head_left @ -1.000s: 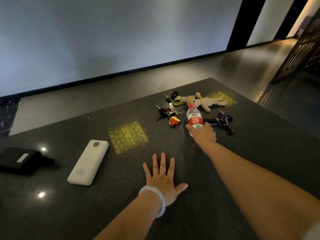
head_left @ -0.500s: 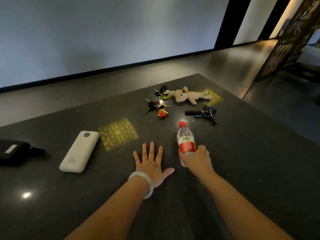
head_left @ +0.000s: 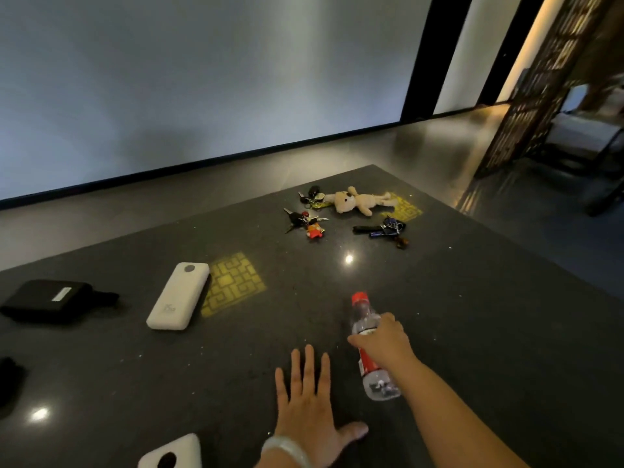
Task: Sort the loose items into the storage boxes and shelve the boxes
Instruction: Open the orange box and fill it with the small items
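My right hand point(head_left: 383, 342) grips a small clear water bottle point(head_left: 368, 346) with a red cap and red label, tilted with its cap pointing away from me above the dark table point(head_left: 472, 315). My left hand point(head_left: 310, 407) rests flat on the table, fingers spread, a pale bangle on the wrist. Farther back lie a beige plush bear point(head_left: 358, 202) and three key bunches: one by the bear's head point(head_left: 312, 194), one with a red figure charm point(head_left: 307, 222), one with a black strap point(head_left: 385, 229). A white power bank point(head_left: 179, 295) lies left of centre.
A black pouch point(head_left: 47, 298) sits at the table's left edge, with another dark object point(head_left: 8, 380) below it. A second white device point(head_left: 172, 452) shows at the bottom edge. Yellow patterned squares point(head_left: 233, 283) mark the tabletop. A wooden lattice screen point(head_left: 540, 79) stands at right.
My right hand has pulled the bottle from beside the keys toward me and tilted it. My left hand stayed flat on the table. The view has shifted back.
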`<state>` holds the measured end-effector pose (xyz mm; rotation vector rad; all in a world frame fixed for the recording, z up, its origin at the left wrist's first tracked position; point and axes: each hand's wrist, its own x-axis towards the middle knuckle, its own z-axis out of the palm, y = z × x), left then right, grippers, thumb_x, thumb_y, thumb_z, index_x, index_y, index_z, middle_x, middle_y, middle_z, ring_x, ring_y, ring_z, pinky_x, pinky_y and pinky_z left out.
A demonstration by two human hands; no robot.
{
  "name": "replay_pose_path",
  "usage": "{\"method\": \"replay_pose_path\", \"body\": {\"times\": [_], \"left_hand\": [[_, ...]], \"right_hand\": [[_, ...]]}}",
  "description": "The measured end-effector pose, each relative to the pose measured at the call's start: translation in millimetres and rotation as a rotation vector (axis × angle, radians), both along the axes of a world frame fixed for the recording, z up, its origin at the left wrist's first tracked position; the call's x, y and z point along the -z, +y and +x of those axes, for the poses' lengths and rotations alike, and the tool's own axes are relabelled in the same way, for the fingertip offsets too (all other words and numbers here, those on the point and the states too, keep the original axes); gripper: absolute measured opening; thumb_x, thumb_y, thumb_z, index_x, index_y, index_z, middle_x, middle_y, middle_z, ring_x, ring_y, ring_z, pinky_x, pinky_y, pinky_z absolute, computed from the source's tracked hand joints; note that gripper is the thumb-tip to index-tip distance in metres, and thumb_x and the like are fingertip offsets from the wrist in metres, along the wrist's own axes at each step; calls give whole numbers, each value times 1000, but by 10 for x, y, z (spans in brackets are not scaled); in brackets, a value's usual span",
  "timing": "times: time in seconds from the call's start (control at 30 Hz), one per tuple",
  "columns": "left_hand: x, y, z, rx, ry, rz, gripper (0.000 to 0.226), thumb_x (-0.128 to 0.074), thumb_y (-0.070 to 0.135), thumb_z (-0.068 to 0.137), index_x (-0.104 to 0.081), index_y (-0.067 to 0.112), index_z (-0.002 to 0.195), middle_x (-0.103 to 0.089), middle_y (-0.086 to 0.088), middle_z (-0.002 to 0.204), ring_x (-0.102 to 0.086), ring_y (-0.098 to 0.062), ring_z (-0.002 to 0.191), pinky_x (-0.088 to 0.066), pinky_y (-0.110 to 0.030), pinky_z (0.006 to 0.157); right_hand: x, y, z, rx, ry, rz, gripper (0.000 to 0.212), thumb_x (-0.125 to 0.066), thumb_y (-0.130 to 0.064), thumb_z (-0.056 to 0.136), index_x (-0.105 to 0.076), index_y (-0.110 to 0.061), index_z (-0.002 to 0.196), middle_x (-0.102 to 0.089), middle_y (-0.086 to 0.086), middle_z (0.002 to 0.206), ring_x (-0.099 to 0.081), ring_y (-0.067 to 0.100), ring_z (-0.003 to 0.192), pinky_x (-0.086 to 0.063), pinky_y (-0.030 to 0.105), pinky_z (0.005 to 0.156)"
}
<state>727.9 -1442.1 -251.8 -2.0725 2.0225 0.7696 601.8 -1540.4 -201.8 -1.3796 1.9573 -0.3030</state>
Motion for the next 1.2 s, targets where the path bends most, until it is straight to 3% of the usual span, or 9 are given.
{"method": "replay_pose_path", "body": {"times": [0.23,0.43,0.57,0.7,0.83,1.03,1.13,1.2], "left_hand": [[4,36,-10,-21,-42,-73,116,-38,87,70,20,25,149,32,-5,155,32,-30,140,14,-57,114],[-187,117,-188,-5,-42,-85,98,-43,74,83,-1,21,154,10,-8,162,12,-33,147,-1,-53,119],[-415,389,-740,117,191,-189,69,-52,53,92,-27,23,149,-22,-3,157,-24,-25,143,-26,-40,116],[-810,785,-1462,218,602,-186,69,-67,43,86,-34,28,145,-39,5,146,-44,-12,130,-37,-26,105],[-1330,1396,-2186,281,909,-126,78,-78,46,72,-40,31,139,-53,13,131,-54,-5,116,-46,-35,103],[-1814,2476,-3109,486,1091,-155,73,-68,69,63,-42,50,128,-59,22,118,-57,2,110,-48,-36,99],[-1938,2963,-3538,567,1112,-220,75,-59,78,65,-33,60,132,-55,25,117,-55,7,108,-49,-18,86],[-1957,3205,-3759,617,1100,-252,65,-57,74,71,-36,59,130,-55,25,113,-53,14,103,-46,-6,72]], "right_hand": [[20,744,-413,194,-411,-44,60,-80,-28,71,-45,-26,120,-58,0,106,-62,18,94,-53,42,85],[-133,1344,-911,271,-481,-261,61,-83,-26,68,-44,-44,111,-56,-16,104,-56,1,87,-37,16,61],[-297,1817,-1389,299,-416,-358,65,-82,-28,68,-40,-50,113,-55,-22,102,-53,-6,86,-34,12,61],[-505,2411,-1945,273,-327,-407,71,-83,-28,67,-38,-53,116,-53,-28,103,-50,-10,88,-34,10,62],[-763,3188,-2554,250,-209,-457,72,-84,-31,65,-39,-53,118,-55,-26,106,-48,-11,91,-33,10,68],[-1197,4402,-3364,223,14,-568,70,-83,-39,62,-33,-68,102,-49,-41,93,-45,-26,87,-30,5,64],[-1364,5007,-3732,180,110,-582,82,-84,-42,60,-21,-81,96,-42,-54,95,-39,-34,88,-36,2,55],[-1433,5331,-3930,143,195,-564,84,-84,-43,61,-18,-83,96,-31,-63,94,-29,-41,90,-34,-7,57]]}}
